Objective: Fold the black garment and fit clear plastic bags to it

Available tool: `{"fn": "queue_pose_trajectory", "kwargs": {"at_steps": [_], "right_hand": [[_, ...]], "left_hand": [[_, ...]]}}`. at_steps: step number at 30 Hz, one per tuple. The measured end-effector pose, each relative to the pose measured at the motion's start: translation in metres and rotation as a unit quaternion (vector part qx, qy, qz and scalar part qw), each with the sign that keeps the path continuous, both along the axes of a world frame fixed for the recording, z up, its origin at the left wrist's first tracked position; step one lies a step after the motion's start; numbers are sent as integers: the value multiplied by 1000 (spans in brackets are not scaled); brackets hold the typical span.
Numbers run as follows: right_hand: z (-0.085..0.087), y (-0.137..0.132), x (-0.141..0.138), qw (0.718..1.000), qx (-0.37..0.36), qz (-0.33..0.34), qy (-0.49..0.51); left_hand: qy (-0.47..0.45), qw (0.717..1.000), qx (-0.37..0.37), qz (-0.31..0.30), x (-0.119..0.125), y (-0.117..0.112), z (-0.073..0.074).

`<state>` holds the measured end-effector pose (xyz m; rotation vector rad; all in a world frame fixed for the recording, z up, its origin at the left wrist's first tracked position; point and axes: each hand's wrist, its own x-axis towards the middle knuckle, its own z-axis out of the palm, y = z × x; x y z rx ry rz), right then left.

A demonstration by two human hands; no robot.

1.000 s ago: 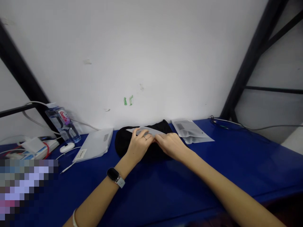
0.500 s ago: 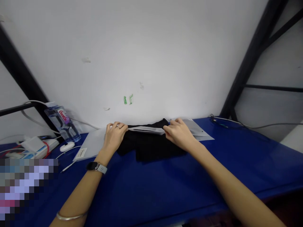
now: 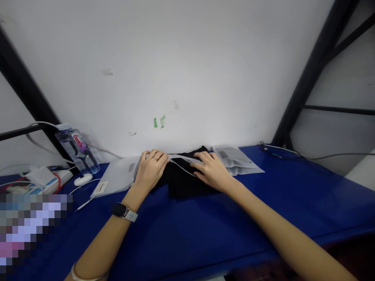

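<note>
Left grip (image 3: 151, 170): spread, lying on black cloth (image 3: 183, 183).
Right grip (image 3: 211, 170): spread, pressing plastic bag (image 3: 183, 159) on the cloth.
Surface (image 3: 187, 238): blue.

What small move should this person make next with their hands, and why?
Probably smooth the pale strip flat with the right hand. The strip curves loosely across the folded black garment, and the left hand already rests at its end, so it seems the likeliest thing to steady it.
</note>
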<state>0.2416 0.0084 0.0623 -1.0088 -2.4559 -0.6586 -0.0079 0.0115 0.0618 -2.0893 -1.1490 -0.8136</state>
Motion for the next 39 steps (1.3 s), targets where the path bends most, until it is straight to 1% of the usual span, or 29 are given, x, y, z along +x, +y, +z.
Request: {"fn": "queue_pose_trajectory", "kwargs": {"at_steps": [4, 8, 10, 12, 14, 15, 18, 20, 22, 25, 27, 29, 30, 32, 34, 36, 37, 38, 39], "right_hand": [[-9, 4, -2, 999, -18, -39, 29], [-19, 5, -8, 996, -39, -78, 37], [-21, 6, -9, 992, -58, -99, 43], [-21, 8, -7, 989, -83, -104, 61], [-18, 11, -3, 987, -96, -82, 99], [-17, 12, -1, 986, -98, -58, 125], [-12, 14, 3, 973, -101, 48, 202], [-8, 14, 4, 954, -113, 119, 251], [-4, 12, 5, 927, -131, 169, 307], [3, 9, 7, 875, -184, 206, 397], [5, 9, 9, 831, -233, 217, 456], [5, 11, 11, 797, -264, 215, 499], [4, 13, 12, 789, -270, 207, 512], [0, 18, 13, 791, -261, 177, 524], [-5, 23, 13, 796, -246, 141, 535], [-10, 26, 14, 795, -241, 106, 547], [-12, 28, 14, 793, -242, 92, 552], [-13, 29, 14, 791, -244, 80, 555], [-15, 29, 14, 791, -245, 71, 557]], "left_hand": [[23, 998, 24, -49, 14, -9, 1], [46, 992, 45, -105, 29, -16, -4], [45, 989, 40, -132, 34, -17, -7], [35, 989, 15, -143, 36, -17, -10], [21, 991, -28, -132, 32, -14, -12], [18, 991, -52, -124, 29, -12, -14], [18, 986, -122, -116, 15, -3, -16], [16, 981, -156, -112, 3, 2, -14], [7, 981, -167, -95, -10, 4, -7], [-13, 989, -137, -48, -34, 1, 9], [-25, 994, -110, 2, -54, -2, 19], [-39, 993, -87, 75, -78, -5, 27], [-47, 988, -86, 117, -91, -6, 29], [-61, 971, -104, 205, -116, -7, 30], [-44, 950, -152, 268, -138, -6, 25], [-38, 920, -252, 299, -155, -3, 16], [-47, 900, -318, 293, -161, 0, 10], [-63, 879, -384, 276, -165, 2, 4], [-86, 860, -434, 256, -167, 4, -1]]}}
